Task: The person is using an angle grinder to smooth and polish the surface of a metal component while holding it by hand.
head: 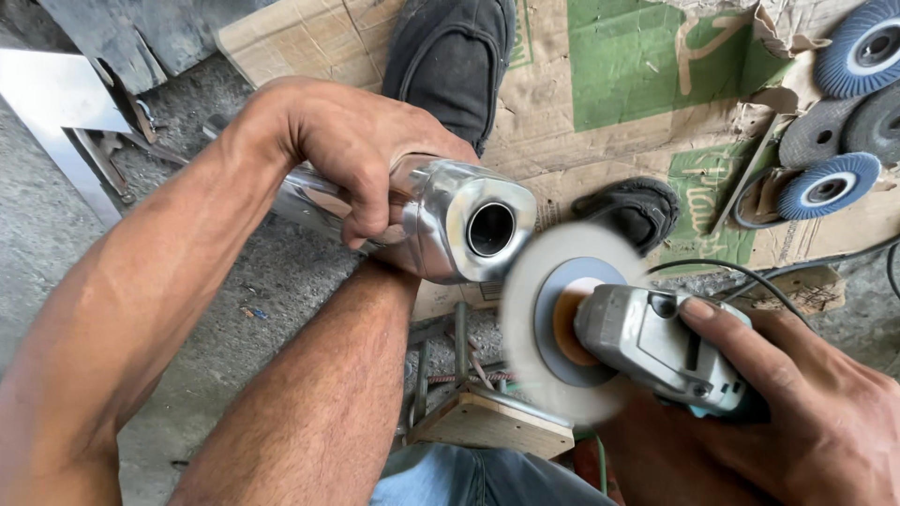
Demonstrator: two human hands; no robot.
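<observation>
My left hand [352, 155] grips a shiny metal exhaust pipe [450, 225] from above, its round open end facing me. My right hand [806, 412] holds a grey angle grinder [656, 342] by its body. The grinder's white polishing wheel [534, 319] is blurred with spin and sits right against the pipe's end rim, at its lower right edge. My right forearm crosses under the pipe.
Flattened cardboard [637, 84] covers the ground ahead, with blue and grey abrasive discs [830, 183] at the right. Two dark shoes [450, 56] rest on it. A small metal-and-wood stand [487, 422] sits below the pipe. A black cable [750, 272] trails right. Metal sheet lies far left.
</observation>
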